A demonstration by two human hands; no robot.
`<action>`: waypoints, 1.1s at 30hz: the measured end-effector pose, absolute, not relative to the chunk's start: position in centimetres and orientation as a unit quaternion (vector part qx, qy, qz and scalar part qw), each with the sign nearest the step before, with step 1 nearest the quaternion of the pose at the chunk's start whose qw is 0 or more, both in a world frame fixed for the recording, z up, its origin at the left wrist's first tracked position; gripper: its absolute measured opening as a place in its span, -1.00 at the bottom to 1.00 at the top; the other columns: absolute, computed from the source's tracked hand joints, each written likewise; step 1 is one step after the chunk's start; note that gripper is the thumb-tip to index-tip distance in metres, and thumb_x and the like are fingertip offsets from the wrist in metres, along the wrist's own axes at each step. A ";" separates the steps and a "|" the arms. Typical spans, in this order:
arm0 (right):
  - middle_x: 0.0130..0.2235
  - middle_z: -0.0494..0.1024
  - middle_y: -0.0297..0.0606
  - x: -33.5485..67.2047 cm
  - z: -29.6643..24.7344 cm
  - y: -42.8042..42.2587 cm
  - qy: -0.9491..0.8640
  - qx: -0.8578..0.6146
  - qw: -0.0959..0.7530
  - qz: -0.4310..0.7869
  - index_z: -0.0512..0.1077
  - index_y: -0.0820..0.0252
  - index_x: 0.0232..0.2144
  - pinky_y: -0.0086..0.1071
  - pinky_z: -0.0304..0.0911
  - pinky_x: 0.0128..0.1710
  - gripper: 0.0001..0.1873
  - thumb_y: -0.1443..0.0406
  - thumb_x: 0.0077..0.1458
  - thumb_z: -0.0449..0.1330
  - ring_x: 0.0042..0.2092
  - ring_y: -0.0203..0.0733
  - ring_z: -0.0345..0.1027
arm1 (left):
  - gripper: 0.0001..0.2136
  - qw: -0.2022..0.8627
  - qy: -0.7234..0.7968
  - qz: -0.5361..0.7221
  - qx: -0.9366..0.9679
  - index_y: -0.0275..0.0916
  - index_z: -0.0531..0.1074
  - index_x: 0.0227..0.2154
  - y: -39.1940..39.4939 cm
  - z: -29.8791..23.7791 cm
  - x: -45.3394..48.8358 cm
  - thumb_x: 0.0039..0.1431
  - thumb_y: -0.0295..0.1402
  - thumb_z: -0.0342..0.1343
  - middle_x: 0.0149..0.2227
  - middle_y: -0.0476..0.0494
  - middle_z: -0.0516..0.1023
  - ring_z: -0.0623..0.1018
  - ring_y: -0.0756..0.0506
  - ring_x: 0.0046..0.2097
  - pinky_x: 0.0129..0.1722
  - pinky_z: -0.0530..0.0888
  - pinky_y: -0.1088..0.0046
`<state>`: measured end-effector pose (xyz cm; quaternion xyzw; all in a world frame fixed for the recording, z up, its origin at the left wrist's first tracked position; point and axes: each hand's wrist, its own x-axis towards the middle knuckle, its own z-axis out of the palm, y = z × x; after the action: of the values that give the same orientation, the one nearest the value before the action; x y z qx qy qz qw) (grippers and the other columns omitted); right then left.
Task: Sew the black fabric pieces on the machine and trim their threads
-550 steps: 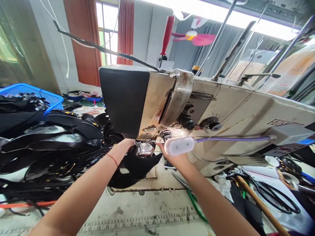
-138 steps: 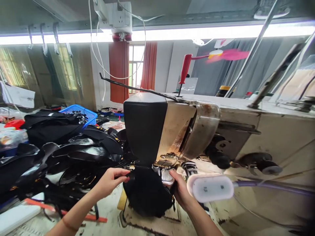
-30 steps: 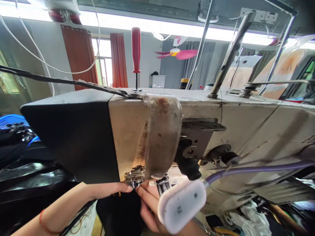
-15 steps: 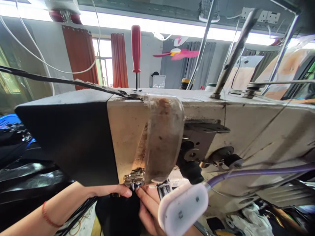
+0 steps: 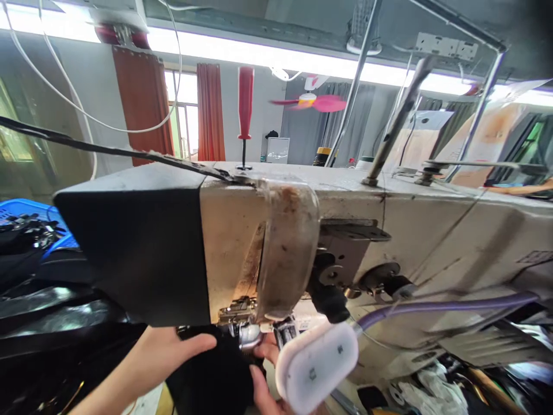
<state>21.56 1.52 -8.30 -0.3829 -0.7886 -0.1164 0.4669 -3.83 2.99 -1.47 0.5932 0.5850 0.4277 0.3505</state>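
Observation:
A worn cream sewing machine [image 5: 432,230] with a black end cover fills the view. Beneath its head, a black fabric piece [image 5: 216,380] lies under the shiny presser foot [image 5: 248,335]. My left hand [image 5: 173,351] rests on the left side of the fabric, thumb stretched toward the foot, fingers pressed on the cloth. My right hand [image 5: 263,380] pinches the fabric's right edge just below the foot; most of that hand is hidden behind a white oval lamp head [image 5: 315,366] on a purple gooseneck.
Glossy black pieces [image 5: 52,311] are heaped at left beside a blue basket [image 5: 26,210]. A red-handled screwdriver [image 5: 245,115] stands on the machine top. Metal thread-stand rods [image 5: 397,121] rise at the right. Rags and clutter [image 5: 432,383] lie at the lower right.
My left hand has slid lower and further onto the fabric. The right fingers have dropped from the presser foot to the fabric's edge. The camera shifted slightly right.

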 end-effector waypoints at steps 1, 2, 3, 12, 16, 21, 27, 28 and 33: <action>-0.21 0.57 -0.06 21.5 -8.5 1.2 -0.789 -0.390 0.460 -0.123 0.46 0.16 -0.09 -0.18 0.51 -0.26 -0.64 0.23 0.02 0.27 -0.26 0.05 0.51 | -0.51 0.356 0.604 0.433 0.566 -0.20 0.50 -0.22 2.2 -2.3 -3.6 -0.21 -0.03 0.33 -0.19 -0.23 0.64 0.53 -0.42 -0.01 0.10 0.37 -0.02; -0.22 0.56 -0.06 21.4 -8.5 0.8 -0.793 -0.394 0.449 -0.121 0.45 0.16 -0.12 -0.16 0.51 -0.26 -0.67 0.23 0.03 0.26 -0.23 0.06 0.50 | -0.40 0.356 0.609 0.466 0.534 -0.21 0.44 -0.13 1.5 -3.0 -3.1 -0.25 0.02 0.32 -0.09 -0.27 0.59 0.48 -0.43 0.06 0.14 0.34 -0.01; -0.23 0.56 -0.08 21.3 -8.4 0.5 -0.801 -0.395 0.437 -0.110 0.45 0.15 -0.15 -0.15 0.50 -0.24 -0.73 0.25 0.05 0.23 -0.19 0.07 0.49 | -0.28 0.372 0.585 0.496 0.522 -0.22 0.34 0.00 0.9 -3.6 -2.4 -0.25 0.03 0.31 0.04 -0.29 0.52 0.40 -0.40 0.15 0.19 0.29 0.05; -0.31 0.53 -0.24 19.0 -5.3 -1.9 -0.779 -0.433 0.446 0.079 0.37 0.12 -0.23 -0.36 0.38 -0.34 -0.87 0.37 0.16 0.09 -0.28 -0.15 0.45 | -0.33 0.435 0.526 0.483 0.549 -0.25 0.22 0.06 0.4 -0.6 1.6 -0.10 -0.15 0.32 0.02 -0.26 0.52 0.48 -0.27 0.09 0.12 0.36 0.20; -0.36 0.50 -0.26 18.1 -4.8 -2.2 -0.776 -0.414 0.471 0.075 0.38 0.14 -0.34 -0.40 0.30 -0.39 -0.91 0.38 0.14 0.09 -0.30 -0.16 0.42 | -0.45 0.465 0.509 0.491 0.533 -0.24 0.32 -0.05 0.5 -0.8 1.2 -0.11 -0.16 0.31 -0.03 -0.23 0.56 0.50 -0.28 0.06 0.07 0.41 0.21; -0.36 0.49 -0.24 17.3 -5.1 -2.0 -0.728 -0.422 0.534 0.081 0.43 0.14 -0.35 -0.36 0.30 -0.30 -0.90 0.35 0.15 0.10 -0.26 -0.13 0.40 | -0.44 0.476 0.508 0.495 0.519 -0.25 0.38 -0.06 1.0 -1.2 1.3 -0.16 -0.19 0.35 -0.06 -0.23 0.58 0.50 -0.30 0.05 0.09 0.38 0.17; -0.33 0.50 -0.16 16.8 -6.3 -1.4 -0.686 -0.444 0.568 0.095 0.50 0.13 -0.28 -0.29 0.34 -0.26 -0.84 0.26 0.18 0.12 -0.23 -0.07 0.39 | -0.40 0.460 0.550 0.487 0.498 -0.28 0.41 -0.03 1.7 -1.3 0.9 -0.20 -0.22 0.38 -0.10 -0.27 0.60 0.53 -0.33 0.00 0.05 0.40 0.12; -0.33 0.50 -0.15 16.8 -6.5 -1.3 -0.685 -0.445 0.570 0.091 0.50 0.13 -0.28 -0.28 0.35 -0.26 -0.84 0.26 0.18 0.13 -0.23 -0.06 0.40 | -0.43 0.462 0.554 0.488 0.492 -0.28 0.44 -0.06 1.7 -1.2 0.8 -0.21 -0.22 0.38 -0.12 -0.26 0.61 0.54 -0.33 -0.01 0.04 0.41 0.12; -0.30 0.54 -0.15 17.1 -6.3 -1.2 -0.692 -0.435 0.572 0.068 0.51 0.12 -0.25 -0.28 0.39 -0.26 -0.85 0.30 0.13 0.16 -0.23 -0.05 0.43 | -0.55 0.476 0.537 0.498 0.488 -0.26 0.50 -0.20 1.6 -0.9 1.7 -0.22 -0.23 0.38 -0.14 -0.22 0.62 0.52 -0.32 0.01 0.05 0.41 0.17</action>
<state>17.14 -1.19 -6.26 -0.4352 -0.6915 0.0679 0.5725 1.73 1.56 -0.86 0.4875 0.5372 0.4975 0.4756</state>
